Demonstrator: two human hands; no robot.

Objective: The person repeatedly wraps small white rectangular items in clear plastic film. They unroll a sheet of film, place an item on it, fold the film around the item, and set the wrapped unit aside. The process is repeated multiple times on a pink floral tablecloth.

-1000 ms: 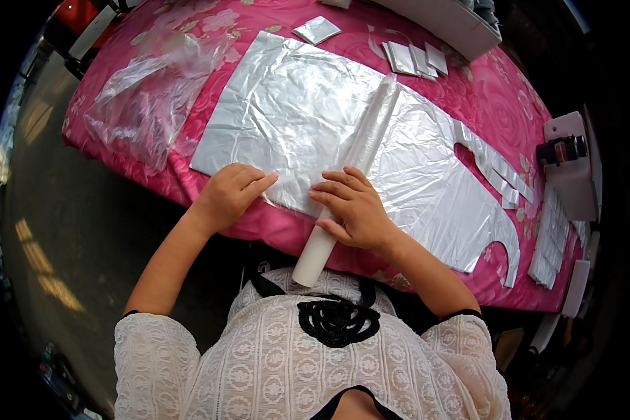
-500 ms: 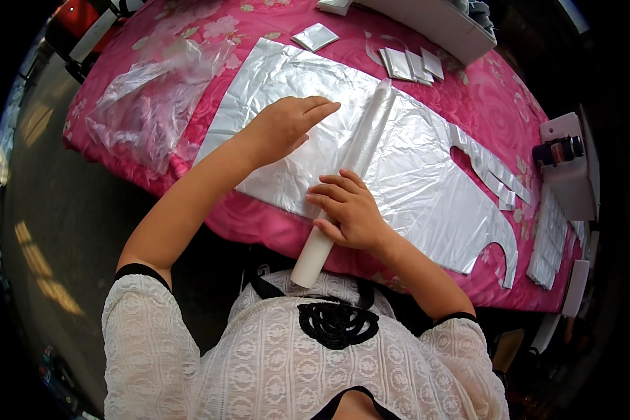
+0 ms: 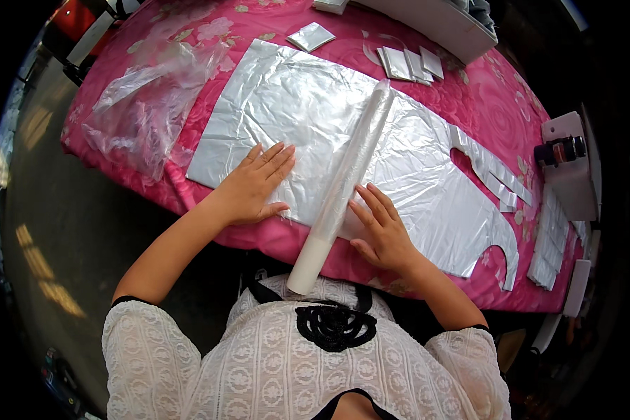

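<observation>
A thin silvery-white plastic apron [image 3: 427, 189] lies spread over the table, its neck and tie cut-outs toward the right. Across its middle rests a long pale tube [image 3: 350, 171], slanting from the far side to the near edge. Plastic film seems to cover its upper part, and its bare white end overhangs the edge by my lap. My left hand [image 3: 255, 185] lies flat on the sheet left of the tube, fingers spread. On the other side, my right hand [image 3: 386, 234] is open, fingertips close against the tube; whether they touch it I cannot tell.
Crumpled clear plastic [image 3: 143, 112] lies on the pink flowered tablecloth [image 3: 497, 98] at the left. Small folded silvery packets [image 3: 406, 64] sit at the far side, near a white box [image 3: 427, 28]. More stacked packets [image 3: 549, 241] and a pale bin [image 3: 574, 168] stand at the right.
My left hand has come down from above the sheet to lie flat nearer me. My right hand has left the top of the tube and moved to its right side.
</observation>
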